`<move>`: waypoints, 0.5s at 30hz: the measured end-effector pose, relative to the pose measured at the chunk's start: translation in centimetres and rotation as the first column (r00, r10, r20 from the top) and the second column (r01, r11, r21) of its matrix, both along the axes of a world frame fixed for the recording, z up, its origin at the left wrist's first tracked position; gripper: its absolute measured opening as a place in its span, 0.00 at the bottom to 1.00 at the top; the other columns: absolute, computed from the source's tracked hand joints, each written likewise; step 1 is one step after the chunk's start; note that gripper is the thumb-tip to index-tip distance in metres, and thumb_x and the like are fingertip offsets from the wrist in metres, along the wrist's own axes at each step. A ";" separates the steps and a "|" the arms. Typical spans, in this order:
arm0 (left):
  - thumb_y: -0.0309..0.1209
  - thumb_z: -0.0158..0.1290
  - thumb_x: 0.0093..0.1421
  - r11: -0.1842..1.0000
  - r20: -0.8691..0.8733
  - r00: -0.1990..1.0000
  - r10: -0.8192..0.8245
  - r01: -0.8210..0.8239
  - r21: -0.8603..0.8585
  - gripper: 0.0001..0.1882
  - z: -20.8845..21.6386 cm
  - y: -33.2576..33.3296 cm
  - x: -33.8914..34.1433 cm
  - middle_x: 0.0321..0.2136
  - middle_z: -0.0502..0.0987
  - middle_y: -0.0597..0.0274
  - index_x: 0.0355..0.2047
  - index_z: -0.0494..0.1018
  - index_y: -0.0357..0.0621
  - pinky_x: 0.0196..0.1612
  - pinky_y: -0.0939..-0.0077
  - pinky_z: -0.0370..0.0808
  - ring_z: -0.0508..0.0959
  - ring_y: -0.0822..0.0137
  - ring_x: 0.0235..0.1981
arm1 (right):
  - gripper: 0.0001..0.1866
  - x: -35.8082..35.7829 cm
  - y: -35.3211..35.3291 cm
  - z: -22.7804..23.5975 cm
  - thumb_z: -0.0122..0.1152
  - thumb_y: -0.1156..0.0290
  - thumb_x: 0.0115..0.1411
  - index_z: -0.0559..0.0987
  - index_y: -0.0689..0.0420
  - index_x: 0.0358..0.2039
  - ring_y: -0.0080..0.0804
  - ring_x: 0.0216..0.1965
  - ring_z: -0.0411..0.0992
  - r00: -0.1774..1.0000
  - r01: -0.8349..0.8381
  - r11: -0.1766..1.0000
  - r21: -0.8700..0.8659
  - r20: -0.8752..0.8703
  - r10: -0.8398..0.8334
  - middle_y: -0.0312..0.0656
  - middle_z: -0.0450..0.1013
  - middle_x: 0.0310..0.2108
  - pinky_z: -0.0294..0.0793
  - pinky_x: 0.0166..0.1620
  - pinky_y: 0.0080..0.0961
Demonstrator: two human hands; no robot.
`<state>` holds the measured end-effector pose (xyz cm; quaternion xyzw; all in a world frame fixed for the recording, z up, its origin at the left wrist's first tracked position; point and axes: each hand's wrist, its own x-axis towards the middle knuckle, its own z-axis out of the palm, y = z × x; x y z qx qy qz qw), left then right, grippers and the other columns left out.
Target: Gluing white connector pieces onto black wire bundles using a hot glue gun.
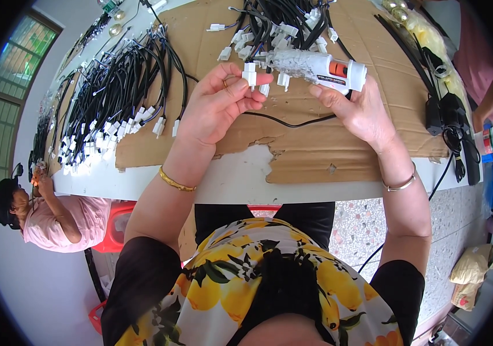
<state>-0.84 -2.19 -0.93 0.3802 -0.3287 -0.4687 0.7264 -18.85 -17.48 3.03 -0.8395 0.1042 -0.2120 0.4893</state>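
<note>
My left hand is closed in a pinch on a white plastic connector, held up above the cardboard. In my right hand is a white glue gun with an orange part on its side. Its front half is coated in clear, lumpy material, and its dark nozzle points left, close to the top of the connector. My fingers hide the gun's grip. Just beyond both hands lies a bundle of black cables ending in white connectors.
A brown cardboard sheet with a torn front edge covers the white table. More black cables are piled at left. Black power adapters and cords lie at right. A person in pink works at left; another person's arm shows at right.
</note>
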 end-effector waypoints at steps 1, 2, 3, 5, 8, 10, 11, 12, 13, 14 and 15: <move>0.23 0.42 0.58 1.000 -0.004 1.000 -0.010 0.010 -0.003 0.07 0.0 0.0 0.0 0.40 0.70 0.41 0.37 0.63 0.43 0.36 0.74 0.73 0.75 0.65 0.32 | 0.14 0.0 0.0 0.0 0.56 0.73 0.53 0.69 0.67 0.39 0.19 0.32 0.69 1.000 0.001 1.000 0.001 0.000 -0.001 0.39 0.73 0.30 0.69 0.36 0.16; 0.23 0.42 0.58 1.000 -0.004 1.000 -0.010 0.010 -0.002 0.07 0.0 0.0 0.1 0.40 0.70 0.41 0.37 0.63 0.43 0.36 0.74 0.73 0.75 0.65 0.32 | 0.14 0.1 0.0 0.0 0.56 0.73 0.53 0.70 0.67 0.38 0.18 0.32 0.69 0.999 0.012 1.000 -0.022 -0.034 -0.013 0.39 0.73 0.29 0.69 0.36 0.16; 0.23 0.42 0.58 1.000 -0.008 1.000 -0.022 0.022 0.000 0.07 -0.1 0.0 0.2 0.40 0.70 0.41 0.37 0.63 0.43 0.37 0.74 0.73 0.75 0.65 0.32 | 0.13 0.1 0.0 0.0 0.56 0.73 0.53 0.70 0.66 0.37 0.18 0.31 0.68 0.997 0.023 0.999 -0.046 -0.068 -0.026 0.39 0.73 0.29 0.69 0.35 0.16; 0.23 0.42 0.58 0.999 -0.011 0.999 -0.035 0.036 0.002 0.07 -0.1 0.1 0.3 0.40 0.70 0.41 0.37 0.63 0.43 0.37 0.74 0.73 0.75 0.65 0.32 | 0.13 0.1 0.1 0.1 0.56 0.73 0.53 0.70 0.67 0.37 0.18 0.31 0.68 0.998 0.020 0.998 -0.052 -0.050 -0.023 0.38 0.73 0.29 0.68 0.35 0.16; 0.23 0.42 0.58 0.999 -0.041 0.998 -0.047 0.047 -0.011 0.07 -0.1 0.2 0.3 0.41 0.69 0.40 0.38 0.63 0.43 0.37 0.74 0.73 0.75 0.64 0.33 | 0.13 0.1 0.1 0.1 0.56 0.73 0.53 0.70 0.67 0.37 0.18 0.31 0.68 1.000 0.016 0.998 -0.057 -0.017 -0.017 0.38 0.73 0.28 0.68 0.34 0.15; 0.23 0.41 0.58 0.999 -0.063 0.997 -0.048 0.047 -0.019 0.08 -0.2 0.3 0.3 0.41 0.69 0.39 0.39 0.62 0.43 0.37 0.74 0.73 0.75 0.64 0.33 | 0.13 0.1 0.0 -0.1 0.56 0.72 0.53 0.71 0.66 0.37 0.17 0.31 0.67 1.000 0.015 0.998 -0.055 -0.002 -0.015 0.38 0.73 0.28 0.68 0.34 0.15; 0.23 0.41 0.58 0.999 -0.062 0.997 -0.049 0.047 -0.019 0.08 -0.1 0.3 0.4 0.41 0.69 0.39 0.39 0.62 0.43 0.37 0.74 0.73 0.75 0.64 0.33 | 0.14 0.0 -0.1 -0.3 0.56 0.72 0.53 0.70 0.66 0.37 0.17 0.31 0.67 1.000 0.024 0.999 -0.045 -0.013 -0.025 0.38 0.73 0.28 0.68 0.34 0.15; 0.23 0.41 0.58 0.998 -0.062 0.996 -0.058 0.056 -0.027 0.08 -0.1 0.2 0.4 0.41 0.69 0.39 0.39 0.62 0.43 0.37 0.74 0.73 0.75 0.64 0.33 | 0.14 -0.1 -0.2 -0.4 0.56 0.71 0.53 0.70 0.66 0.38 0.17 0.31 0.67 0.999 0.034 0.999 -0.036 -0.024 -0.034 0.38 0.74 0.29 0.68 0.34 0.15; 0.23 0.41 0.58 0.997 -0.068 0.995 -0.067 0.065 -0.033 0.08 -0.2 0.2 0.4 0.42 0.69 0.39 0.39 0.63 0.43 0.37 0.74 0.73 0.75 0.63 0.33 | 0.14 -0.1 -0.3 -0.4 0.56 0.71 0.53 0.70 0.66 0.38 0.17 0.31 0.67 0.999 0.034 0.999 -0.034 -0.027 -0.035 0.38 0.74 0.29 0.68 0.34 0.15; 0.23 0.41 0.58 0.997 -0.071 0.995 -0.068 0.066 -0.031 0.08 -0.3 0.2 0.5 0.42 0.69 0.39 0.39 0.63 0.43 0.37 0.74 0.73 0.75 0.63 0.33 | 0.14 0.0 -0.3 -0.5 0.56 0.71 0.53 0.70 0.66 0.38 0.17 0.31 0.67 0.999 0.035 0.998 -0.049 -0.039 -0.037 0.38 0.74 0.29 0.68 0.34 0.15; 0.23 0.41 0.58 0.997 -0.072 0.994 -0.078 0.076 -0.034 0.08 -0.3 0.2 0.5 0.42 0.69 0.39 0.39 0.62 0.43 0.37 0.74 0.73 0.75 0.64 0.33 | 0.15 0.0 -0.4 -0.5 0.56 0.70 0.54 0.70 0.66 0.38 0.16 0.30 0.67 0.998 0.035 0.997 -0.063 -0.051 -0.039 0.38 0.74 0.29 0.68 0.33 0.15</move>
